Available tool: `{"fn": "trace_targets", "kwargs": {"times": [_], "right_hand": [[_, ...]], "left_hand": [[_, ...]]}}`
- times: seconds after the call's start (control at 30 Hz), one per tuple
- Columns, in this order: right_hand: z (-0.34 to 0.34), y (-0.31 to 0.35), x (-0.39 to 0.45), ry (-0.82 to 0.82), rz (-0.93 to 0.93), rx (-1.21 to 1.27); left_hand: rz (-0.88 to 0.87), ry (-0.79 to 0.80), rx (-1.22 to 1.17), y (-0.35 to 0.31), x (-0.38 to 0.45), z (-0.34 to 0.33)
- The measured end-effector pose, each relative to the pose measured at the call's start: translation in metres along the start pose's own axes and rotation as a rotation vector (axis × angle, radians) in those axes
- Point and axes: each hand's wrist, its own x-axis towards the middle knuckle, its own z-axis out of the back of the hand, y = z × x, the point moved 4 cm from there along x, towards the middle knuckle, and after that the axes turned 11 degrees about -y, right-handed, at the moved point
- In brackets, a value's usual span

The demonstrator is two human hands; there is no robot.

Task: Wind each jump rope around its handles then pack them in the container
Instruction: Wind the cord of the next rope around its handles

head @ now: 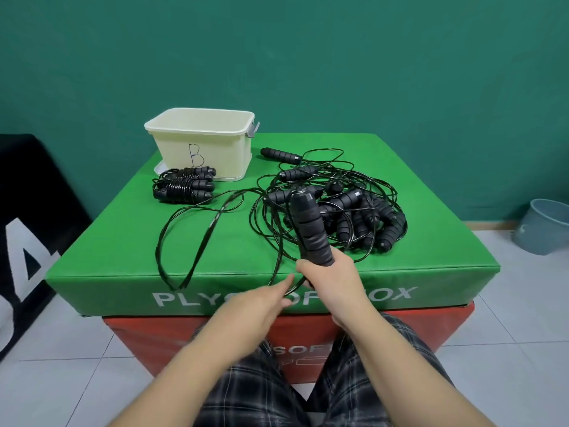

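While my right hand (331, 274) grips a pair of black handles (311, 229) upright, my left hand (261, 300) pinches their cord (197, 238), which loops across the green worktop (431, 241). Beyond lie a tangled pile of ropes (354, 211), one wound bundle (184, 184) and the cream container (203, 143) just behind it.
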Motion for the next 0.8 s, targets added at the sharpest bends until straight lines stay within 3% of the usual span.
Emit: {"fn": "trace_targets", "kwargs": {"times": [0.13,0.37,0.5,0.6,0.8], "right_hand": [[0.014,0.013,0.0,0.081,0.11,-0.069],[0.03,0.04,0.004,0.073,0.235,-0.038],[0.042,0.071,0.008,0.011,0.301,-0.035],[0.047,0.091,0.005,0.018,0.347,-0.029],[0.043,0.111,-0.007,0.123,0.489,-0.106]], "left_hand": [[0.035,0.06,0.072,0.027,0.011,0.019],[-0.08,-0.045,0.332,0.044,0.024,0.063],[-0.042,-0.003,0.246,0.037,0.025,0.079],[0.028,-0.026,0.239,0.034,0.023,0.092],[0.261,-0.231,0.173,0.039,0.029,0.125]]}}
